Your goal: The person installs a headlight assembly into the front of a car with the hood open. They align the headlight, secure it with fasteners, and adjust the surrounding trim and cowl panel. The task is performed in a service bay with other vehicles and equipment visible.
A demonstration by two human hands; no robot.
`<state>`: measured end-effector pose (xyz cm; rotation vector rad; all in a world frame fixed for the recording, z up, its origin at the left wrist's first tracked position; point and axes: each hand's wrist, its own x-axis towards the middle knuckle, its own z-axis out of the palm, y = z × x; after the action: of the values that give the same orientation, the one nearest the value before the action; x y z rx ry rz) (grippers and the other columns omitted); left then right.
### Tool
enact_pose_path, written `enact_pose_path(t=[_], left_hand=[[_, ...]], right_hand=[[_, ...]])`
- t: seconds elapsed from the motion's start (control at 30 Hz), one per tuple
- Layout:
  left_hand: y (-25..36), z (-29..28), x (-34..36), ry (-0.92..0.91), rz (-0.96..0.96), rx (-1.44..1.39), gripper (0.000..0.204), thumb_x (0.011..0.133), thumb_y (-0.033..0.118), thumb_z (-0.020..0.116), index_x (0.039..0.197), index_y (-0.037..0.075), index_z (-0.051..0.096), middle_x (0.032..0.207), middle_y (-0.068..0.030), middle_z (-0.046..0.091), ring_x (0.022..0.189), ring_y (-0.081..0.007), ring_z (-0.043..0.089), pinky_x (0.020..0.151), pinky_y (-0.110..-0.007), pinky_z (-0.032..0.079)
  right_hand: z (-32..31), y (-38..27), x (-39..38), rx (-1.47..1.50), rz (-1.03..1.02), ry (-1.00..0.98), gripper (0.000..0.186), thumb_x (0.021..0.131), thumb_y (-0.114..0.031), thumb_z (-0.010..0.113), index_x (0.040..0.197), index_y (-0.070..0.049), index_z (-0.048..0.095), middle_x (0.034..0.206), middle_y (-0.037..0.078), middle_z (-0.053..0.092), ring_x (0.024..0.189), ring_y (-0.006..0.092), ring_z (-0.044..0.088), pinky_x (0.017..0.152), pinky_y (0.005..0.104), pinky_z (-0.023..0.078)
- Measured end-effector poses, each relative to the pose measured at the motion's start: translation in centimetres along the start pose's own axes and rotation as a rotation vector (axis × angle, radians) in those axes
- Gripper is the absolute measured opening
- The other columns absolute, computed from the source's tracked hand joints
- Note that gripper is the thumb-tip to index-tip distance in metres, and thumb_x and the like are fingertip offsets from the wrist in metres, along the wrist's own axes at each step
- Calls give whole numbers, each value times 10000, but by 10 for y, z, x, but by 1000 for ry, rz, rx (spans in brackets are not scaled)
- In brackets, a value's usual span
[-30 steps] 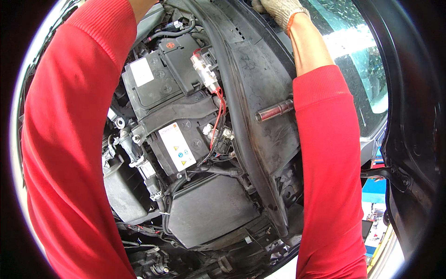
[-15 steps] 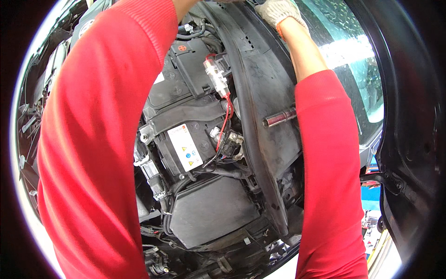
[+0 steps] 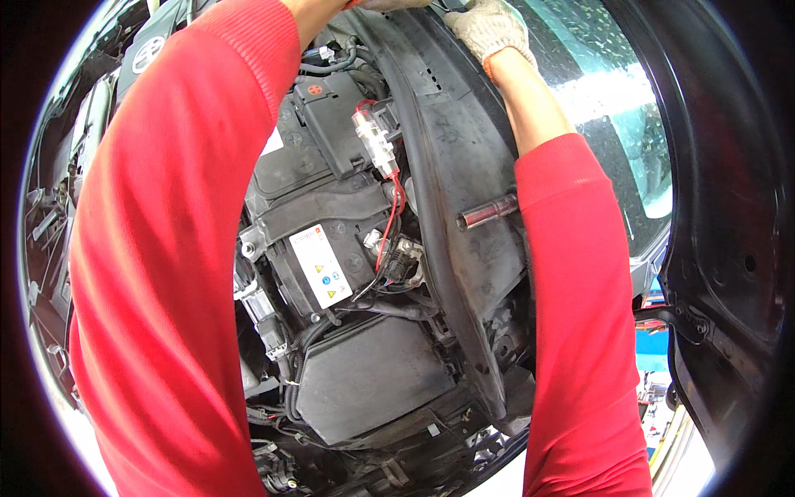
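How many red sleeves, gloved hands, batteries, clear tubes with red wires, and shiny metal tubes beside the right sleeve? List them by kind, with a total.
Left sleeve and right sleeve: 2
Left hand, mostly cut off by the top edge, and right hand: 2
Battery: 1
Clear tube: 1
Metal tube: 1
Total: 7

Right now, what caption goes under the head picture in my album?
Left hand and right hand, both gloved, reach past a car battery, the right beside the windshield.
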<state>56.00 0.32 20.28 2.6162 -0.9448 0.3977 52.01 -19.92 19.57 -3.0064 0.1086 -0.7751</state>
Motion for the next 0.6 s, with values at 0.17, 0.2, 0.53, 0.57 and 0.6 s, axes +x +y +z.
enact_pose_path(t=[0.17, 0.2, 0.53, 0.57, 0.6], left_hand=[[-3, 4, -4, 101, 81, -33, 358, 983, 352, 653, 1137, 116, 873, 989, -168, 841, 957, -373, 812, 908, -495, 632], [-2, 3, -4, 55, 50, -44, 359, 982, 353, 654, 1139, 117, 873, 993, -169, 841, 961, -370, 813, 911, -495, 632], [-11, -78, -82, 128, -121, -17, 412, 1035, 380, 644, 1279, 116, 845, 1113, -160, 851, 1013, -338, 815, 962, -460, 627], [-12, -89, -96, 167, -150, -57, 419, 1050, 385, 641, 1300, 112, 838, 1128, -163, 850, 1023, -334, 813, 966, -458, 627], [-13, -100, -114, 188, -229, -19, 431, 1071, 397, 639, 1323, 101, 825, 1171, -172, 844, 1051, -332, 808, 976, -458, 625]], right_hand=[[-8, -8, -8, 44, 73, -18, 534, 932, -393, 756, 1292, 2, 757, 1409, 302, 724, 1399, 431, 664, 1206, 487, 512], [-9, -9, -9, 41, 85, -11, 542, 932, -399, 761, 1298, 1, 748, 1400, 314, 723, 1389, 431, 670, 1204, 487, 511], [-3, 28, -6, 703, 229, -159, 591, 984, -208, 779, 1413, 172, 635, 906, 128, 780, 769, 173, 780, 745, 292, 623], [-3, 32, -7, 914, 304, -122, 566, 998, -193, 772, 1438, 139, 643, 889, 111, 769, 747, 184, 767, 713, 284, 615], [-6, 35, -7, 957, 282, -125, 575, 998, -202, 784, 1448, 129, 648, 902, 111, 769, 755, 171, 759, 722, 279, 613]])
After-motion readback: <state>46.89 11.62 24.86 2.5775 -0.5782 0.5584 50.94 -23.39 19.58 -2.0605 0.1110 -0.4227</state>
